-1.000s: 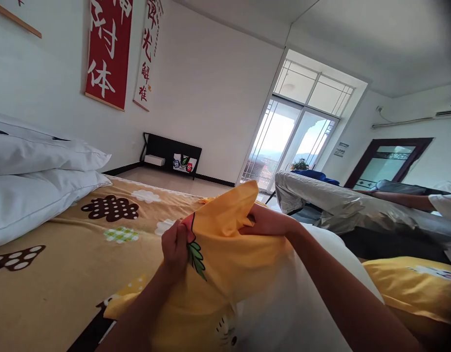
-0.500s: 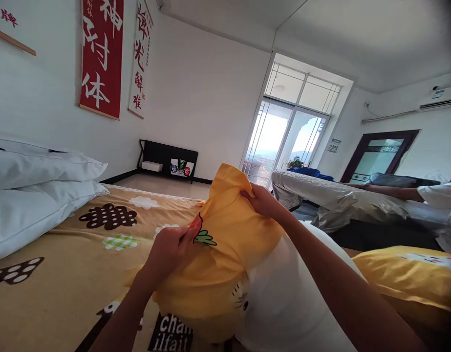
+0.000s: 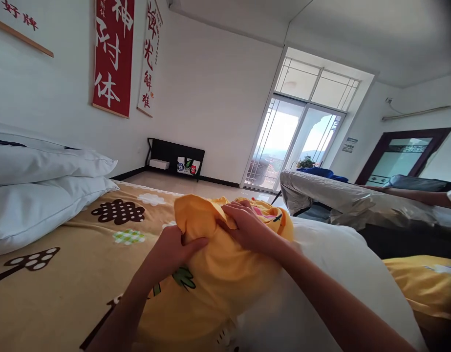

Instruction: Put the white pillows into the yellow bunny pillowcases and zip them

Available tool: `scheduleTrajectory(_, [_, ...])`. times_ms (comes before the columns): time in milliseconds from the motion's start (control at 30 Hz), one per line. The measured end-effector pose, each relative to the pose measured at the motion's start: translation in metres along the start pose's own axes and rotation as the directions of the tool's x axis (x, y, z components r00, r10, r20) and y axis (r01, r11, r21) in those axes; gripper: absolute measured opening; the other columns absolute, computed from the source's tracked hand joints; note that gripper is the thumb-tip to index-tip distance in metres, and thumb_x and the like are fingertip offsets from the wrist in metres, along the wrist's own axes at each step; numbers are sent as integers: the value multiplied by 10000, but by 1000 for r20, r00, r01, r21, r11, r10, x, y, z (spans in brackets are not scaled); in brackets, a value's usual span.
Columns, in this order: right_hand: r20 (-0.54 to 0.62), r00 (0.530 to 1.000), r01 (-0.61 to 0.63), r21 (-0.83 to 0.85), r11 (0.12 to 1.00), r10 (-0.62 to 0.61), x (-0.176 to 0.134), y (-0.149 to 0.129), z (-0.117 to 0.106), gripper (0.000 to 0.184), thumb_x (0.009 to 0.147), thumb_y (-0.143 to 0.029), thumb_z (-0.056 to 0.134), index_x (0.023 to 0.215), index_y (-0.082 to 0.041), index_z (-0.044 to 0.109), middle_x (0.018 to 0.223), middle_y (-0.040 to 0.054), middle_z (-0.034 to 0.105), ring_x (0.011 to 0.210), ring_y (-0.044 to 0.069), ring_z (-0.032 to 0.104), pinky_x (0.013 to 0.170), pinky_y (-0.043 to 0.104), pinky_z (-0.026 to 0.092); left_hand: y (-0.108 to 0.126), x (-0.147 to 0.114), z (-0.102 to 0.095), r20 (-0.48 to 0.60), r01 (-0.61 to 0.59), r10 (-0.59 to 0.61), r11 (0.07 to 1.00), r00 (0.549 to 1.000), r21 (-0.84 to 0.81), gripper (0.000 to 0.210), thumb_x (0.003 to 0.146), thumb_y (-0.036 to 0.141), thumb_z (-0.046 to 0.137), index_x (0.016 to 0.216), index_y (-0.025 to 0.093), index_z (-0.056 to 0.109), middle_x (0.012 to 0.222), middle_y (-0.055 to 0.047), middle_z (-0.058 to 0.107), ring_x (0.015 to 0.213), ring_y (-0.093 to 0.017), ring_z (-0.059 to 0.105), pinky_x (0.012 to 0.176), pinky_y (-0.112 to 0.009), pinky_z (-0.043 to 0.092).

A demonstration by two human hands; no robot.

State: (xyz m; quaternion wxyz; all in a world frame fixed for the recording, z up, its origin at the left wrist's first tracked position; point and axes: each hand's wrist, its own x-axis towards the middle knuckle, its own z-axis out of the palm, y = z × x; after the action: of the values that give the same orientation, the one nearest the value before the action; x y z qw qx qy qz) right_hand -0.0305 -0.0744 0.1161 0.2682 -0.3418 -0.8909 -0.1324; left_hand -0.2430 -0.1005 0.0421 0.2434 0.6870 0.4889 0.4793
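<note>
A yellow pillowcase (image 3: 225, 264) with green printed leaves is bunched over one end of a white pillow (image 3: 320, 274). My left hand (image 3: 177, 249) grips the cloth at its left side, thumb on top. Across from it, my right hand (image 3: 247, 225) is closed on a fold near the upper edge, its fingers curled over the fabric. Between the two hands the cloth is gathered and raised. Part of the pillow is hidden beneath the yellow fabric and my right forearm.
Two white pillows (image 3: 45, 195) are stacked at left on the patterned bedding (image 3: 78, 269). Another yellow pillow (image 3: 426, 283) lies at right. Beyond stands plastic-covered furniture (image 3: 342, 190), with another person's arm (image 3: 412, 195) over it. A low black shelf (image 3: 177, 151) stands by the wall.
The raised part of the pillowcase has dropped and bunched up. My right hand has come lower and regripped the cloth; more of the white pillow shows at right. The view has shifted slightly.
</note>
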Motion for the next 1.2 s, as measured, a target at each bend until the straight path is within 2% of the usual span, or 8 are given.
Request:
scheduleTrajectory(133, [131,991,-21,61,998,13,5,9,-26,151,849,-259,537,716,-214,590,751,-4,666,720,161,563,789,327,372,7,4,21,-41,-126,120,949,992,-288,260,692,304,687,907,158,675,840,-52,710,776,-219,652,612,-261,518])
scheduleTrajectory(300, [-266,951,-148,48,988,156,5,8,-46,210,800,-161,496,841,-241,686,801,-4,699,773,177,616,810,347,404,7,6,24,-84,-189,170,865,982,-464,157,654,183,577,790,155,651,730,-29,662,714,-188,615,627,-262,512])
scheduleTrajectory(467, [-435,899,-130,-167,977,45,-6,-17,-30,89,794,-176,535,741,-218,593,781,38,628,754,190,545,686,312,387,13,-3,23,-19,-40,36,773,999,-633,330,675,347,726,930,140,703,827,-83,713,784,-248,663,675,-332,558])
scheduleTrajectory(633, [-416,906,-12,-208,978,-77,-8,-30,-29,336,881,-238,541,558,-219,453,576,-6,533,597,146,461,632,301,345,18,-9,25,-40,-70,58,770,997,-635,349,737,414,701,971,157,713,924,-97,724,838,-257,665,703,-341,565])
scheduleTrajectory(800, [-85,993,91,44,995,-87,-8,-37,-38,63,888,-220,538,862,-233,594,987,44,671,930,196,580,822,327,396,15,-13,25,-112,-146,98,789,989,-597,325,737,350,704,1019,188,696,978,-84,711,888,-253,651,724,-315,553])
scheduleTrajectory(900, [-19,998,65,195,979,-63,-9,-40,-32,50,841,-206,548,877,-231,573,989,41,665,927,198,582,877,342,386,17,-16,22,-64,-206,202,831,977,-516,343,806,363,649,1105,194,650,1087,-93,675,984,-244,626,829,-310,532])
scheduleTrajectory(1033, [-90,996,1,272,962,24,-5,-41,-20,74,730,-166,513,766,-229,503,783,1,635,740,172,550,779,309,399,22,-15,22,-140,-313,280,868,950,-385,309,874,358,572,1143,208,566,1085,-84,640,932,-200,606,799,-275,512])
scheduleTrajectory(1200, [-225,948,-175,218,960,224,4,-35,-24,99,649,-207,499,702,-238,421,631,-30,556,619,160,476,607,263,354,16,-9,30,-370,-332,235,916,899,-225,201,874,380,553,949,194,558,741,12,555,613,-119,496,525,-205,400])
